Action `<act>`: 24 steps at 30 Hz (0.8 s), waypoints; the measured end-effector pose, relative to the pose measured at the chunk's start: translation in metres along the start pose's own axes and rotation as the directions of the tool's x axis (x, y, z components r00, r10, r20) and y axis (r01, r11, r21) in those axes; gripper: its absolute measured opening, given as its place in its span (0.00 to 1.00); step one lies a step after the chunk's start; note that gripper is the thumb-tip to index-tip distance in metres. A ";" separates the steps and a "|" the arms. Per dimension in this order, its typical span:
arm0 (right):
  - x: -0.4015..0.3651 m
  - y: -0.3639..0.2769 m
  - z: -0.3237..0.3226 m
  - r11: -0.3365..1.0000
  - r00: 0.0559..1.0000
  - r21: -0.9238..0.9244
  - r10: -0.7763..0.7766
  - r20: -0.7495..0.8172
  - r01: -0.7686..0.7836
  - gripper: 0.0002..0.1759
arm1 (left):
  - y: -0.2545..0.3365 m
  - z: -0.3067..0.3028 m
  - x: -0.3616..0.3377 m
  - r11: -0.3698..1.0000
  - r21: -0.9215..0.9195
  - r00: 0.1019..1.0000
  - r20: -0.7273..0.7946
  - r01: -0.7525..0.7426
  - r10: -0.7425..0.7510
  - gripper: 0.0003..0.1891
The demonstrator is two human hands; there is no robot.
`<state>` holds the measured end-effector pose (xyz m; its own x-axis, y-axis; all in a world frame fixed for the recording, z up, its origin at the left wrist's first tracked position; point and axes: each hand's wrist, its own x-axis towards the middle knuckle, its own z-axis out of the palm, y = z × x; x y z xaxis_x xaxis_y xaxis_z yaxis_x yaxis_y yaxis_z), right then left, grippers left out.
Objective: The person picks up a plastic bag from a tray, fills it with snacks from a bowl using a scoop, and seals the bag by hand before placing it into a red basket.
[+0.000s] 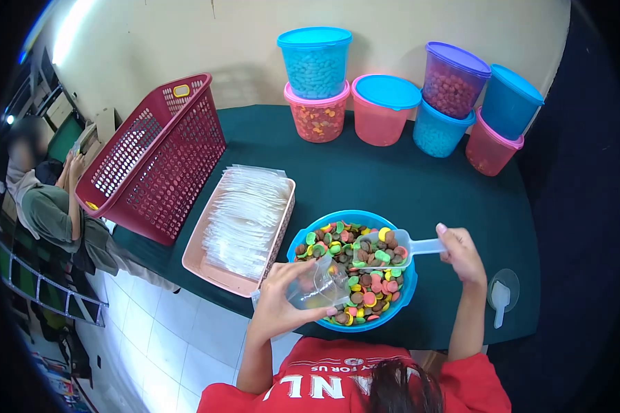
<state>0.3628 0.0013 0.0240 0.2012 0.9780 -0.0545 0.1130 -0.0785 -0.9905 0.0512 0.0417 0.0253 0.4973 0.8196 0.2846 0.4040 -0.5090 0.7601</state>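
A blue bowl (408, 292) full of brown, green, pink and yellow pieces stands near the table's front edge. Over its left part, my left hand (282, 299) holds a clear plastic bag (320, 283) with its mouth spread open. My right hand (461, 255) is closed round the handle of a clear scoop (406, 246), whose bowl lies over the pieces, with some of them in it. The scoop's tip is close to the bag's mouth. To the left, a pink tray (210, 272) holds a stack of flat clear bags (244, 220).
A maroon basket (179, 158) stands at the left. Lidded tubs, some stacked, line the back, among them a pink one (381, 124). A small white scoop (500, 303) lies on a round clear lid at the right. Another person (55, 213) is at the far left.
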 end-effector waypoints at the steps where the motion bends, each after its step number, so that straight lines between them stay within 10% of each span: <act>1: 0.003 -0.009 -0.005 0.999 0.998 0.052 -0.014 0.064 0.010 0.24 | 0.004 -0.001 0.004 0.999 -0.017 0.999 0.004 0.034 -0.034 0.38; 24: 0.034 -0.137 0.020 0.805 0.887 -0.487 -0.102 0.450 0.339 0.24 | 0.023 0.017 0.013 0.998 0.024 0.994 -0.085 -0.065 0.067 0.42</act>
<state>0.3348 0.0488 0.1551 -0.2703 0.9628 -0.0045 0.6334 0.1743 -0.7540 0.0802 0.0364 0.0371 0.4564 0.8031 0.3831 0.3890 -0.5673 0.7258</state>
